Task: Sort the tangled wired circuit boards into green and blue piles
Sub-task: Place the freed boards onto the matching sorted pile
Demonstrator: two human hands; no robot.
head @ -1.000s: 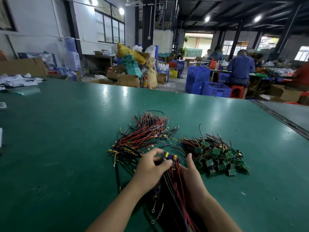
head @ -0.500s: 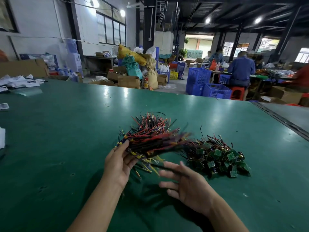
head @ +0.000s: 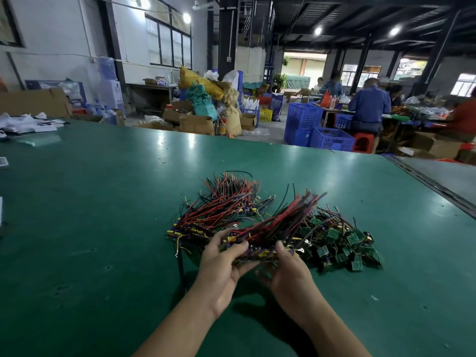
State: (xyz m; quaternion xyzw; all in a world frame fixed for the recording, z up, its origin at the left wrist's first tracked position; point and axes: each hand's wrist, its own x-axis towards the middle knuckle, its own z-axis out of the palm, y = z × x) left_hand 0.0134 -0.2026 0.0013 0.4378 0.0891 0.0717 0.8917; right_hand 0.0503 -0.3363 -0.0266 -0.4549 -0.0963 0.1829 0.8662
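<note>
On the green table lie two piles. The blue-board pile, with red and black wires fanning away from me, sits centre-left. The green-board pile sits to its right. Between them I hold a bundle of wired blue boards above the table, its wires pointing up and right over the green pile. My left hand grips the bundle's board end from the left, thumb on top. My right hand grips the same end from the right and below.
White papers and bags lie at the table's far left. A seam runs along the table's right side. Beyond the far edge stand cardboard boxes, blue crates and seated workers.
My right hand, open half a second ago, has closed on the bundle next to my left hand. The bundle has swung right, its wires now over the green pile.
</note>
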